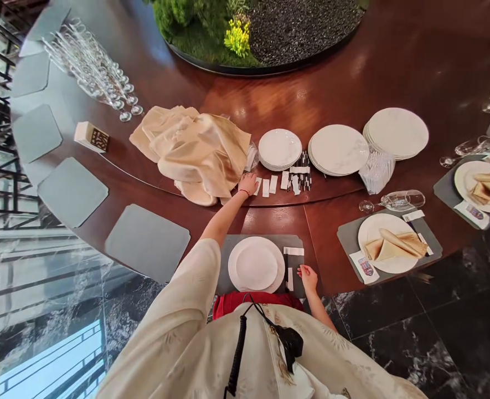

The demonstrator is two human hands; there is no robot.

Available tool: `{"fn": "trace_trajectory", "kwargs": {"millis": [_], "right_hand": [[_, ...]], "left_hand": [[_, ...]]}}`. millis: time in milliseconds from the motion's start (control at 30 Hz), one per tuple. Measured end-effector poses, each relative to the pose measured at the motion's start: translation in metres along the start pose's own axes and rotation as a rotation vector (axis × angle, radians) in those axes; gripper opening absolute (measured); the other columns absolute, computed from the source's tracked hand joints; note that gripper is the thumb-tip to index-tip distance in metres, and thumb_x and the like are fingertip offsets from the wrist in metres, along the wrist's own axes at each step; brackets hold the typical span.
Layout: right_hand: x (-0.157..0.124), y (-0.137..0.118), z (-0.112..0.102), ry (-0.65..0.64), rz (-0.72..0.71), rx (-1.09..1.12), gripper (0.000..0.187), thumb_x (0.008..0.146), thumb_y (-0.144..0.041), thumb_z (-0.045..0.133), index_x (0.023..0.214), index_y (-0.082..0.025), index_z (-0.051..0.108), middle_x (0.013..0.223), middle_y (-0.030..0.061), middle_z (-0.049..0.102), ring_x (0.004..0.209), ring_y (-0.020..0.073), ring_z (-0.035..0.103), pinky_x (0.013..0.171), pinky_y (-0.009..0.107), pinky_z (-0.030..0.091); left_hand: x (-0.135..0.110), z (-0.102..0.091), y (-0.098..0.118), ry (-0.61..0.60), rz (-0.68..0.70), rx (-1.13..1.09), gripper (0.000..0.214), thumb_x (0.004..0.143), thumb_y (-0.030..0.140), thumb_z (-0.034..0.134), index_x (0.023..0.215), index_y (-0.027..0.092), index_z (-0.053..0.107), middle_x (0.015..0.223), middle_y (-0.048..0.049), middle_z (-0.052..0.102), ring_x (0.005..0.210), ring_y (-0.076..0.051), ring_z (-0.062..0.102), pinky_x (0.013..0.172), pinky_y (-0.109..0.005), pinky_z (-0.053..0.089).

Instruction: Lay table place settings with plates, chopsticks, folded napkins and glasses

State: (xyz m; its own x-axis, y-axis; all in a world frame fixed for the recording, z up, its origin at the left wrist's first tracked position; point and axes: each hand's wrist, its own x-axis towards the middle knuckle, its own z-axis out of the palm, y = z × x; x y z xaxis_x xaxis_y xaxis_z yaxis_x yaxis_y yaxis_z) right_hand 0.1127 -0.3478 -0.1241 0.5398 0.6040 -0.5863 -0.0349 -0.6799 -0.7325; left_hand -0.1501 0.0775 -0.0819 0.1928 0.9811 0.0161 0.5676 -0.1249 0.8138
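From up here on the head camera, our left hand (248,184) reaches over the glossy dark wood, fingers together on a narrow white paper slip (257,187); we can't tell if they're clamped. Crumpled champagne satin napkins (197,149) billow just beside it. Our right hand (308,278), fingers loosely together, sits at the edge of a matte grey mat (295,242), right by a slim paper strip (290,279) and a smooth, round white plate (256,264).
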Motion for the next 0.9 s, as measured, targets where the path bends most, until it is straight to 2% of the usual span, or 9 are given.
{"fn": "trace_trajectory", "kwargs": {"millis": [100,233,333,400,533,633,767,833,900], "right_hand": [[0.006,0.006,0.002,0.044,0.038,0.050,0.044,0.055,-0.064,0.076,0.070,-0.024,0.067,0.066,0.0069,0.073,0.057,0.0256,0.073,0.057,0.037,0.061],[0.010,0.014,-0.002,0.033,0.064,0.098,0.045,0.052,-0.064,0.077,0.070,-0.024,0.069,0.067,0.0065,0.073,0.058,0.0242,0.073,0.058,0.036,0.062],[0.011,0.020,-0.005,0.051,0.070,0.124,0.047,0.050,-0.065,0.079,0.071,-0.024,0.070,0.067,0.0061,0.074,0.060,0.0249,0.073,0.057,0.036,0.062],[0.010,0.020,-0.006,0.053,0.082,0.130,0.049,0.050,-0.067,0.080,0.072,-0.025,0.070,0.068,0.0062,0.074,0.060,0.0248,0.073,0.058,0.037,0.063],[0.007,0.011,-0.003,0.034,0.119,0.119,0.056,0.049,-0.072,0.079,0.074,-0.024,0.066,0.067,0.0059,0.072,0.059,0.0234,0.072,0.058,0.037,0.063],[0.004,0.002,0.000,-0.007,0.148,0.109,0.058,0.049,-0.073,0.080,0.076,-0.023,0.065,0.068,0.0060,0.072,0.057,0.0214,0.071,0.056,0.034,0.061],[0.003,-0.005,0.007,-0.035,0.157,0.140,0.057,0.048,-0.068,0.084,0.076,-0.022,0.067,0.071,0.0067,0.074,0.059,0.0200,0.070,0.060,0.034,0.061],[0.003,-0.009,0.010,-0.032,0.146,0.150,0.053,0.050,-0.066,0.084,0.076,-0.023,0.068,0.071,0.0068,0.074,0.060,0.0216,0.071,0.063,0.036,0.062],[0.003,-0.014,0.013,-0.031,0.122,0.164,0.047,0.054,-0.063,0.084,0.075,-0.024,0.068,0.071,0.0060,0.074,0.064,0.0242,0.073,0.066,0.039,0.064]], "left_hand": [[0.013,0.004,-0.010,0.077,0.026,0.001,0.007,0.086,0.015,0.071,0.092,0.019,0.071,0.138,-0.0228,0.065,0.142,-0.037,0.048,0.131,-0.059,0.013],[0.013,-0.011,-0.028,0.166,0.056,-0.104,0.008,0.087,0.015,0.072,0.089,0.022,0.071,0.144,-0.0162,0.064,0.146,-0.035,0.046,0.133,-0.058,0.012],[0.024,-0.026,-0.034,0.199,0.016,-0.168,0.008,0.088,0.016,0.073,0.086,0.023,0.068,0.128,-0.0158,0.070,0.140,-0.034,0.051,0.130,-0.056,0.023],[0.037,-0.033,-0.035,0.204,-0.024,-0.167,0.015,0.088,0.013,0.073,0.079,0.021,0.064,0.108,-0.0158,0.072,0.133,-0.034,0.056,0.126,-0.053,0.031],[0.066,-0.038,-0.032,0.204,-0.073,-0.126,0.035,0.087,0.006,0.071,0.062,0.021,0.052,0.071,-0.0068,0.056,0.110,-0.029,0.064,0.115,-0.042,0.043],[0.074,-0.042,-0.026,0.183,-0.028,-0.117,0.039,0.087,0.007,0.073,0.058,0.022,0.051,0.063,-0.0019,0.049,0.095,-0.023,0.065,0.106,-0.035,0.049],[0.045,-0.053,-0.005,0.154,-0.020,-0.180,0.025,0.086,0.012,0.080,0.067,0.017,0.064,0.072,-0.0033,0.060,0.089,-0.022,0.067,0.097,-0.033,0.054],[0.012,-0.060,0.007,0.185,-0.059,-0.298,0.015,0.090,0.020,0.080,0.080,0.015,0.069,0.083,-0.0043,0.065,0.085,-0.020,0.070,0.090,-0.033,0.057],[-0.030,-0.067,0.015,0.242,-0.127,-0.472,0.016,0.096,0.029,0.076,0.092,0.016,0.070,0.092,-0.0047,0.067,0.081,-0.019,0.073,0.081,-0.031,0.059]]}}
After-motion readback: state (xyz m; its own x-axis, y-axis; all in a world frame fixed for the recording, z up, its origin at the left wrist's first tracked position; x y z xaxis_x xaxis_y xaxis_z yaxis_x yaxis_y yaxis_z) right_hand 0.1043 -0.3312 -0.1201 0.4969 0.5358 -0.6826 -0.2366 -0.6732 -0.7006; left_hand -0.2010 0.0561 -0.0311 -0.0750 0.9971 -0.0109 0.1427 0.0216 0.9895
